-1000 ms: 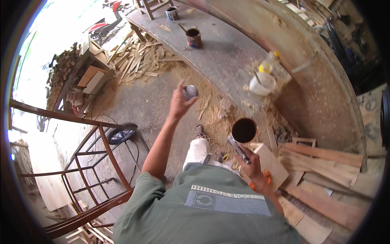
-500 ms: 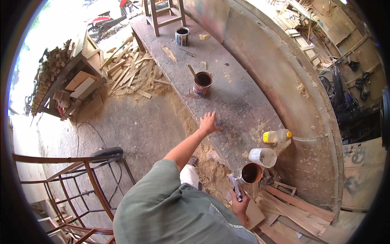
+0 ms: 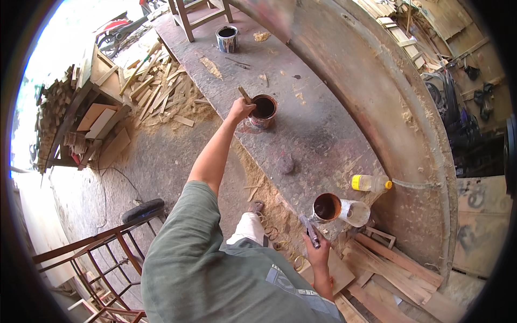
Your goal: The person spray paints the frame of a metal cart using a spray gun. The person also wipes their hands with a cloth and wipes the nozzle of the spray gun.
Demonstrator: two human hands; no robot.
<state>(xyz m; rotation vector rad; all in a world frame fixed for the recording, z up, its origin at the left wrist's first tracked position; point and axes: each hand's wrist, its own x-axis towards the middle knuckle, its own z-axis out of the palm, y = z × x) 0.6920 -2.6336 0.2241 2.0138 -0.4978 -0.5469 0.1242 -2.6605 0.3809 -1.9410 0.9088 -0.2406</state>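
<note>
My left hand reaches across the bench to a paint can of dark brown liquid. Its fingers are closed round a flat wooden stick at the can's left rim; part of the grip is hidden. Low on the right, my right hand grips a silver spray gun. The gun's uncovered cup has dark brown liquid inside. Beside this cup is a translucent plastic container, and a clear bottle with a yellow cap lies just beyond.
A dark round thing sits mid-bench. Farther along the stained bench are another paint can and a wooden stool. Wood scraps lie left, boards lower right. A metal frame stands lower left.
My left hand has moved from above the bench up to the stick and can, and its fingers have closed. My right hand has lifted the spray gun and cup slightly away from me.
</note>
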